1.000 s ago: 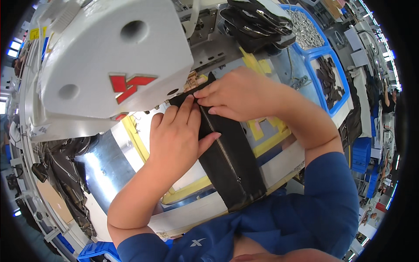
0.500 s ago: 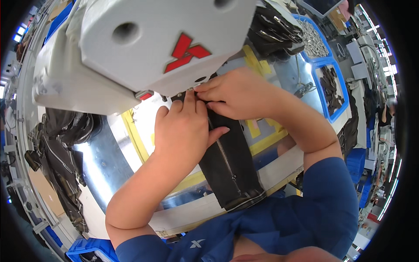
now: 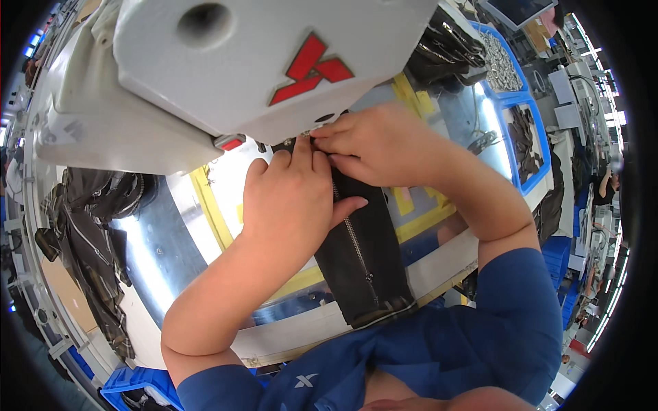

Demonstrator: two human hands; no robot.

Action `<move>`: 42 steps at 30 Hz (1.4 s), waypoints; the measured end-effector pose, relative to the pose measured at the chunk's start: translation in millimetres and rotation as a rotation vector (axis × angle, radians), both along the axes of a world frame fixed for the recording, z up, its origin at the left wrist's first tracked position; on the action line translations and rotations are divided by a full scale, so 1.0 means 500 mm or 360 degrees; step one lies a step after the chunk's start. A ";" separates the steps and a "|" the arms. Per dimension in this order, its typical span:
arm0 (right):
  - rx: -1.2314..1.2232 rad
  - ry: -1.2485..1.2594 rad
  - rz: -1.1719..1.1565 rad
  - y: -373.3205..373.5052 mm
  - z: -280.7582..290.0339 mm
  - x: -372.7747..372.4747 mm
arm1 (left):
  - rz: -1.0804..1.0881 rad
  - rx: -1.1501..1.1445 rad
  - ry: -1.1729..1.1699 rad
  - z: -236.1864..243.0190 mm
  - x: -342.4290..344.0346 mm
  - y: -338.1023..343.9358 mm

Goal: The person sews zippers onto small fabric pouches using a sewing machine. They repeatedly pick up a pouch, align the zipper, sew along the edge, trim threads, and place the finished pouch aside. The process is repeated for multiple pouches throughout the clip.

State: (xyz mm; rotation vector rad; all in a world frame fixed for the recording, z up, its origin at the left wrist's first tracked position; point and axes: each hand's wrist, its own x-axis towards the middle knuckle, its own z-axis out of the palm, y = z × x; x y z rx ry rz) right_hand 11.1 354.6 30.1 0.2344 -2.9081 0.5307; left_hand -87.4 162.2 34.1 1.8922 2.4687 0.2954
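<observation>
A black fabric piece with a metal zipper (image 3: 373,243) runs from the table's front edge up under the white sewing machine head (image 3: 205,89). My left hand (image 3: 289,198) lies flat on its upper part, fingers stretched toward the machine and thumb out beside the zipper. Opposite it, my right hand (image 3: 373,147) has its thumb and fingers pinched together at the fabric's upper end, close under the machine head. The fingertips of both hands nearly meet there. The machine head hides the needle area.
Dark garment pieces with zippers (image 3: 89,240) lie at the left; more dark pieces (image 3: 445,51) lie at the far right. One blue tray (image 3: 524,72) holds small metal parts, another (image 3: 543,147) dark strips. Yellow tape (image 3: 428,222) marks the worktop. A blue crate (image 3: 113,394) stands lower left.
The view has shifted slightly, so the machine head looks larger and nearer. Both hands keep nearly the same hold on the fabric.
</observation>
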 end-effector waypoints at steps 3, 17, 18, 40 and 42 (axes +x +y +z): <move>0.0011 -0.0007 0.0006 0.001 0.003 -0.002 | 0.0003 -0.0014 -0.0023 0.004 -0.001 0.001; 0.0018 -0.0022 -0.0030 0.002 0.000 0.007 | -0.0002 -0.0029 -0.0023 0.010 -0.001 0.008; 0.0037 -0.0026 -0.0029 0.003 0.000 0.008 | -0.0004 -0.0026 -0.0028 0.011 0.000 0.009; 0.0046 -0.0125 -0.0032 -0.005 -0.005 0.013 | 0.0000 -0.0097 -0.0055 0.016 -0.006 0.007; 0.0027 -0.0102 -0.0043 -0.011 -0.010 0.012 | 0.0027 -0.0129 -0.0066 0.019 -0.005 0.006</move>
